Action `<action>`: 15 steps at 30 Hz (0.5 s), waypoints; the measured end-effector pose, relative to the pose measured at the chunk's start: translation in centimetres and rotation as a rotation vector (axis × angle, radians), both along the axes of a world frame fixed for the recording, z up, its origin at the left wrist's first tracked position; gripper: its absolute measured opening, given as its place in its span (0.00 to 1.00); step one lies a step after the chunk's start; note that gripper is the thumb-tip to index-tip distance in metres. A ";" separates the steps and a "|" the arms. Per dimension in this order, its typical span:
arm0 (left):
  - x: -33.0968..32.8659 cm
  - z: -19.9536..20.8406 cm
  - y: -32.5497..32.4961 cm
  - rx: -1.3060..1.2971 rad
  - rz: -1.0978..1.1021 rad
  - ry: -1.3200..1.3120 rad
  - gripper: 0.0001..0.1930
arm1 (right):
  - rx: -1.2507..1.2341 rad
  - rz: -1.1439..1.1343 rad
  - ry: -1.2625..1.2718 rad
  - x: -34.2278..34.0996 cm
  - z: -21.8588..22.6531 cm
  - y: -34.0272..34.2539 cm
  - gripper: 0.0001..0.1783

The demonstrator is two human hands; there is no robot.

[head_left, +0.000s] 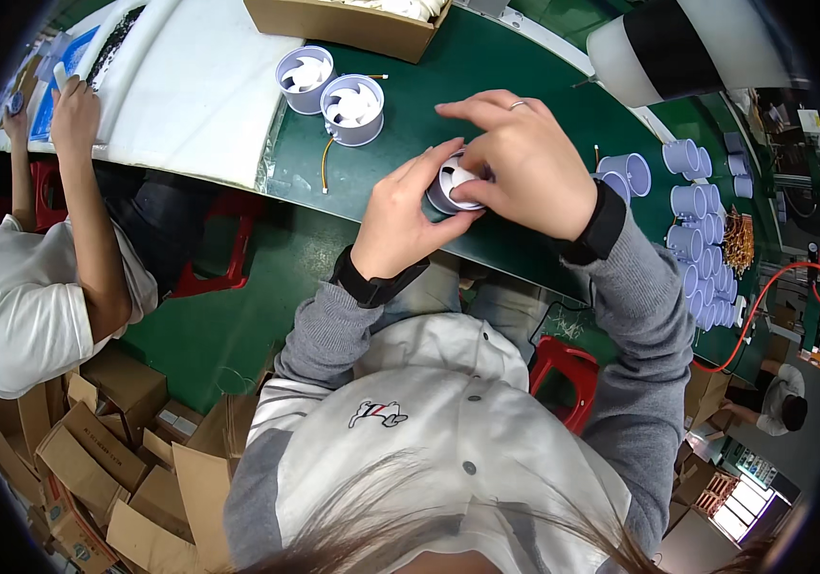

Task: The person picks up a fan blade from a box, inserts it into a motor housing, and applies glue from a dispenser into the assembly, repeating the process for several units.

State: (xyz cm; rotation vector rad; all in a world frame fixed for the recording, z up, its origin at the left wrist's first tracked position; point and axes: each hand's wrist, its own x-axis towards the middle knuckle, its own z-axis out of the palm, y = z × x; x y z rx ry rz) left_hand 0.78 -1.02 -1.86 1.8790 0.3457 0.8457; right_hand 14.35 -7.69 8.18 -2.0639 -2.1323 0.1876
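We are clasping the lavender housing (437, 198) in our left hand (396, 212); our right hand (536, 161) is touching its white fan (458, 178) from above, whether pinching we cannot tell.

"What's around the held fan unit (449, 180)?"
"From my remote post, I've got two more fan units (352, 107) left of it and farther off, on the table (410, 105). Beyond it, leftward: a carton (348, 31)."
"Right of it?"
"I'm seeing housings (685, 242), then a wire bundle (739, 241). Well left, a co-worker (27, 306); left and nearer, floor cartons (89, 445)."
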 end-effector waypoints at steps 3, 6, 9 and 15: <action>0.1 -0.2 0.3 0.013 0.011 -0.008 0.32 | 0.039 -0.038 0.004 0.1 -0.2 -0.5 0.08; 0.0 -0.3 0.1 0.026 0.009 -0.022 0.32 | 0.045 -0.034 0.021 0.2 -0.1 -0.5 0.07; 0.1 0.0 0.1 0.007 0.041 -0.021 0.32 | 0.025 -0.001 0.041 0.4 0.4 -0.3 0.06; 0.1 0.0 0.1 0.001 0.022 -0.019 0.31 | -0.041 0.021 -0.057 1.0 -0.1 1.5 0.06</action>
